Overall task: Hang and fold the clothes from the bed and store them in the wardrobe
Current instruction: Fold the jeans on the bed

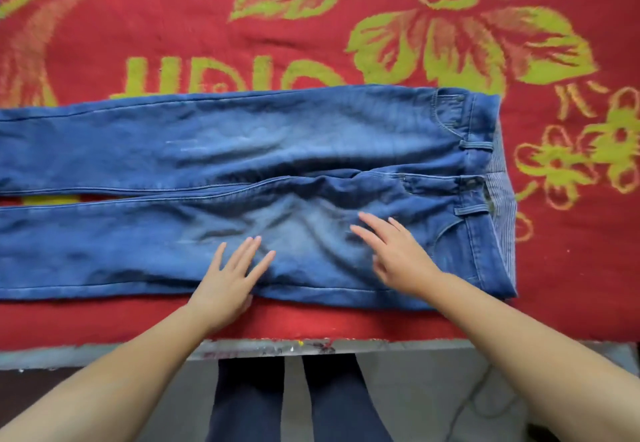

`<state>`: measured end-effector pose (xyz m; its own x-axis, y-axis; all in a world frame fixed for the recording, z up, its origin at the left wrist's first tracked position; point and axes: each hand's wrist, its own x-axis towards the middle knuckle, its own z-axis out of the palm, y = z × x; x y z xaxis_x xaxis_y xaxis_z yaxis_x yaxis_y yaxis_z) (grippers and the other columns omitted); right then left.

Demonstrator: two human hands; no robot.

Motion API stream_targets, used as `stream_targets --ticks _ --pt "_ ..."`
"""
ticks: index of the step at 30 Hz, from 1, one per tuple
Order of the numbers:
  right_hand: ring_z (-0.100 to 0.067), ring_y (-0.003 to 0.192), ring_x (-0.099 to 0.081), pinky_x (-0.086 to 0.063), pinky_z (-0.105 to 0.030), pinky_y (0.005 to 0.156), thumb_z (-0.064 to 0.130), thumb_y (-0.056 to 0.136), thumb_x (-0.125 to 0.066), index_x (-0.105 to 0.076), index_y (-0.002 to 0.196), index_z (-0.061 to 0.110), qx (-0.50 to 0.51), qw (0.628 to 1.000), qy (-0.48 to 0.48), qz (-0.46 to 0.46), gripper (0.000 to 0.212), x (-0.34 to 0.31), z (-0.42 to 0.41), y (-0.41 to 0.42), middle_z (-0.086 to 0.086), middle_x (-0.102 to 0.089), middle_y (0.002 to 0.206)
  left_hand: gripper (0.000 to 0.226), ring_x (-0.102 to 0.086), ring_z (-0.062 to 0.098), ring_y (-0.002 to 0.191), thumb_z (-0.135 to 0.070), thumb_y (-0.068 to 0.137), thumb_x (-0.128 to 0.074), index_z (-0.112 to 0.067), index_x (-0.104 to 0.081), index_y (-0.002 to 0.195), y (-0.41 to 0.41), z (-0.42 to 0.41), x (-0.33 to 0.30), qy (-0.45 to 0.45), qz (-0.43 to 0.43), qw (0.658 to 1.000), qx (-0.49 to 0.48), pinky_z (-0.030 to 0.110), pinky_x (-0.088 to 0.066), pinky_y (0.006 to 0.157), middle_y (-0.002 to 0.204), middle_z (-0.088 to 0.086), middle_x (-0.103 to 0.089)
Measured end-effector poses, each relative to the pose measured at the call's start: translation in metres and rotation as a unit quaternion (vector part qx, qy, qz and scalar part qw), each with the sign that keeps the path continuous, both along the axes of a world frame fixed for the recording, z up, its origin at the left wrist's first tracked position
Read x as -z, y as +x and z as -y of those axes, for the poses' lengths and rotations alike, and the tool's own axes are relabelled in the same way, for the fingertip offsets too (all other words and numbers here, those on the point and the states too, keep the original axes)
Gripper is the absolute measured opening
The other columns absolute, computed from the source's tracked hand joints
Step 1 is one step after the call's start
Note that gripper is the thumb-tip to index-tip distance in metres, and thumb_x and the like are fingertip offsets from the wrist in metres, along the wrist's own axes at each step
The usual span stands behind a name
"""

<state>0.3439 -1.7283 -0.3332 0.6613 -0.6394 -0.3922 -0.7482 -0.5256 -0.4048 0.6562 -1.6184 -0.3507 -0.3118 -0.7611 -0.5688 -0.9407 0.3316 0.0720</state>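
A pair of blue jeans (242, 150) lies flat and spread out across the bed, waistband to the right, both legs running off the left edge of view. My left hand (228, 279) lies flat with straight fingers on the near leg by its lower hem seam. My right hand (394, 254) lies with spread fingers on the thigh part of the near leg, close to the front pocket. Neither hand grips the cloth.
The bed carries a red blanket (311, 33) with green leaf and flower patterns. Its near edge (311, 346) runs across the lower view. Below it are my dark-trousered legs (294, 403) and a grey floor with a thin cable (474, 403).
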Motion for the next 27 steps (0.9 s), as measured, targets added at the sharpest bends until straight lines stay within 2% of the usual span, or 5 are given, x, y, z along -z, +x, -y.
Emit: stream_targets --ticks 7,11,19,23,27 --pt "-0.04 0.146 -0.009 -0.014 -0.068 0.11 0.017 0.069 -0.075 -0.012 0.152 0.026 -0.03 0.965 -0.016 -0.26 0.105 0.011 -0.04 -0.134 -0.011 -0.007 0.16 0.089 0.015 0.032 0.147 -0.006 0.089 -0.044 -0.019 0.021 0.148 -0.097 -0.012 0.023 0.066 0.04 0.997 -0.019 0.065 -0.006 0.111 0.151 0.009 0.032" --pt "-0.035 0.148 0.015 0.0 -0.062 0.114 -0.001 0.091 -0.046 0.029 0.143 0.034 0.01 0.942 0.017 -0.335 0.098 0.025 -0.033 -0.134 -0.006 0.03 0.156 0.076 0.01 0.028 0.149 0.003 0.095 -0.033 -0.014 0.013 0.152 -0.103 -0.002 0.031 0.059 0.044 0.996 -0.04 0.058 -0.008 0.115 0.158 0.006 0.023" --pt "-0.025 0.132 -0.045 -0.038 -0.036 0.102 -0.001 0.092 -0.039 -0.039 0.146 0.018 -0.13 0.865 0.301 -0.381 0.056 -0.053 0.008 -0.11 -0.011 -0.043 0.149 0.039 -0.06 0.03 0.112 0.002 0.083 -0.041 -0.005 -0.064 0.114 -0.091 0.051 -0.04 0.374 -0.045 0.925 -0.043 0.032 -0.044 0.078 0.12 0.018 -0.065" --pt "-0.012 0.073 -0.057 -0.044 -0.023 0.064 -0.001 0.081 -0.048 -0.067 0.111 0.02 -0.092 0.844 0.385 -0.362 0.041 -0.095 0.077 -0.098 0.003 -0.066 0.087 0.034 -0.051 0.021 0.079 0.007 0.078 -0.045 0.004 -0.063 0.107 -0.085 0.108 -0.07 0.459 0.038 0.888 -0.016 0.023 -0.039 0.048 0.092 0.018 -0.059" --pt "-0.02 0.088 -0.063 -0.05 -0.032 0.079 0.012 0.083 -0.064 -0.065 0.089 0.025 0.059 0.91 0.292 -0.288 0.014 -0.1 0.164 -0.108 -0.001 -0.07 0.096 0.019 -0.051 0.022 0.062 0.001 0.066 -0.055 -0.006 -0.061 0.082 -0.052 0.205 -0.083 0.351 0.036 0.925 -0.139 0.015 -0.03 0.039 0.071 0.011 -0.054"
